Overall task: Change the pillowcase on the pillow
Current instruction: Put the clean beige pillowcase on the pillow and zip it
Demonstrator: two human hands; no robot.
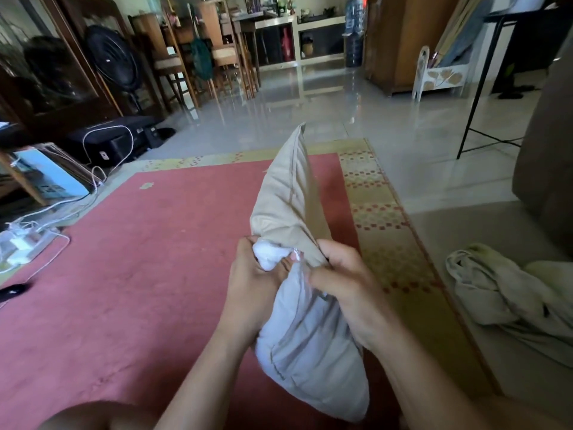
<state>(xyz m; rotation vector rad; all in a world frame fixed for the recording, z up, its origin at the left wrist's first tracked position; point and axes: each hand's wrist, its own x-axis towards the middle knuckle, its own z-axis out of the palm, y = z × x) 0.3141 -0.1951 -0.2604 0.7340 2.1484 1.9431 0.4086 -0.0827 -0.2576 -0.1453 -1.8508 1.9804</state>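
Well, there is a fair stretch of open room here: the red carpet (139,259) fills the lower left and centre of the frame, its yellow patterned border (381,212) runs down just right of centre, and beyond its far edge glossy floor tiles (341,103) reach towards the top. The crowding is at the margins. White cables (46,218) and a power strip (28,240) lie at the left edge, a black fan (111,57) and wooden chairs (173,63) stand in the upper left, the thin black legs of a stand (477,103) cross the upper right, and a sofa (545,181) closes off the right edge with a crumpled pale cloth (496,296) lying low beside it. In the middle, a beige pillowcase (291,197) stands on end above the carpet, tilted away from the person, its far corner pointing up past the carpet's edge and its near end low in the frame. Its zip edge faces the person, partly open, and the white pillow (268,254) bulges out there. The left grip (248,283), a bare hand, is curled round the case at the left of that bulge. The right grip (344,287) pinches the case fabric just right of the zip pull (296,254). The two grips sit close together, about midway along the near edge.
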